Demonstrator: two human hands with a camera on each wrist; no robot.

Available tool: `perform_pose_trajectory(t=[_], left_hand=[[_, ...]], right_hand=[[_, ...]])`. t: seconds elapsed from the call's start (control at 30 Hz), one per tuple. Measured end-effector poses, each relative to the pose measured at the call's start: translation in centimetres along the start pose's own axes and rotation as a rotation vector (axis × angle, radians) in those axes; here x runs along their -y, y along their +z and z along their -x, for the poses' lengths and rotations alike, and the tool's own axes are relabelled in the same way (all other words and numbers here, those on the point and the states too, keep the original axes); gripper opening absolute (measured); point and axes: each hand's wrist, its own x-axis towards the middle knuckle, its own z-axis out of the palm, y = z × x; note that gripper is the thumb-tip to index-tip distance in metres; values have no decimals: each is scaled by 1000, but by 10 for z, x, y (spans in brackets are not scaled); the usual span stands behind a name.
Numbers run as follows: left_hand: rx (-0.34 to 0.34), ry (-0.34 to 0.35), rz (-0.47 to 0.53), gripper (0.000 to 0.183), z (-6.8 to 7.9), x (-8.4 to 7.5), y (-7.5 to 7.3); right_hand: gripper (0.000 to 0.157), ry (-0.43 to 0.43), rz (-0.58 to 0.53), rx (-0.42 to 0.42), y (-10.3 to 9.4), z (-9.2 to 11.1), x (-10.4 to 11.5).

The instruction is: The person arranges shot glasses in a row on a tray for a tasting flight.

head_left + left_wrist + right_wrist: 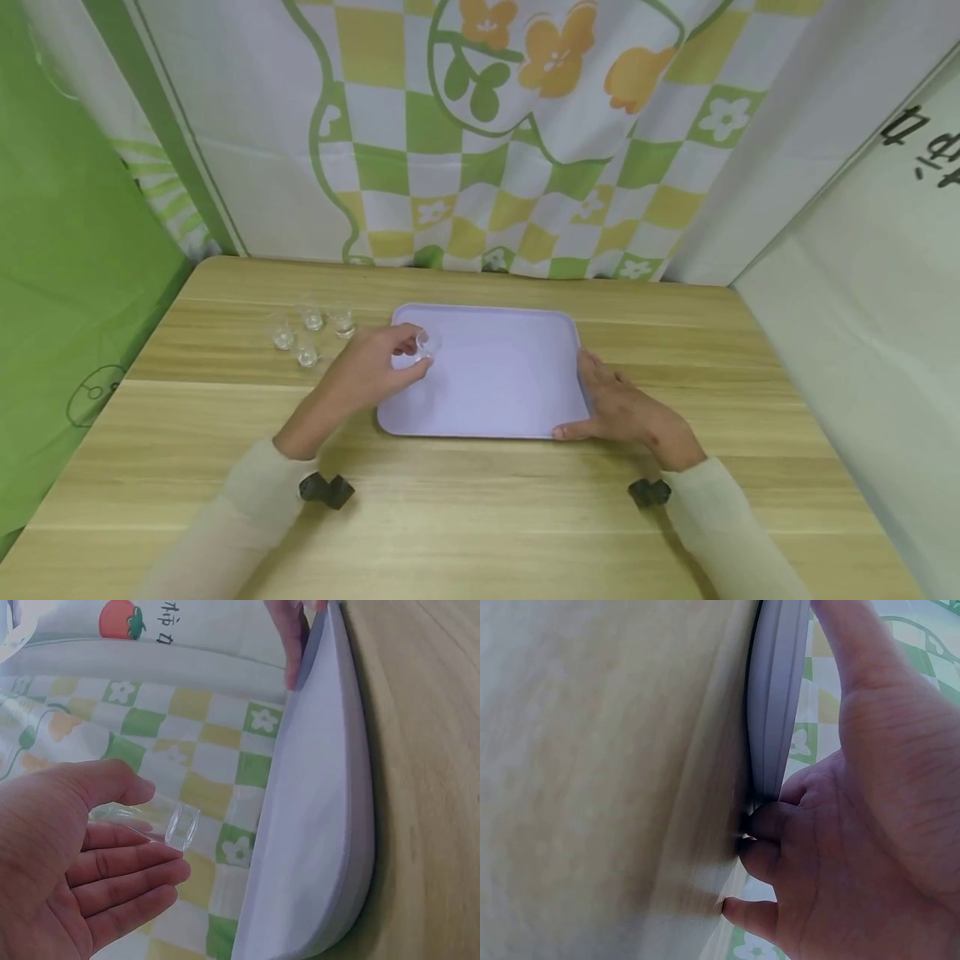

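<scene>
A small clear glass [428, 342] is pinched between the thumb and fingers of my left hand [369, 367], above the left part of a lilac tray [495, 367]. Seen from the left wrist, the glass [180, 826] lies sideways with its thick base pointing away from the palm. My right hand [626, 410] grips the tray's front right corner. Its thumb lies along the front rim and its fingers along the right side. In the right wrist view, curled fingertips [769, 821] touch the tray edge [776, 697] close to the tabletop.
Several more small clear glasses [307, 352] stand in a cluster on the wooden table [480, 517], left of the tray. A checked, flowered curtain [510, 167] hangs behind the table's back edge. Green cloth [67, 208] is at left and a white wall [862, 275] at right.
</scene>
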Motion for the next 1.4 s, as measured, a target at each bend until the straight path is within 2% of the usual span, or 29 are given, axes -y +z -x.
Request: perform_pose_trajectory(t=[0.3, 0.57, 0.93, 1.4], left_hand=[[52, 7, -11, 26, -7, -1, 20], [87, 21, 25, 25, -14, -2, 36], [83, 26, 73, 26, -29, -7, 62], [92, 30, 64, 24, -49, -10, 90]], right_hand=[[137, 4, -5, 1, 0, -1, -1], [137, 7, -6, 1, 0, -1, -1], [137, 8, -10, 7, 0, -1, 0], [139, 18, -6, 2, 2, -3, -2]])
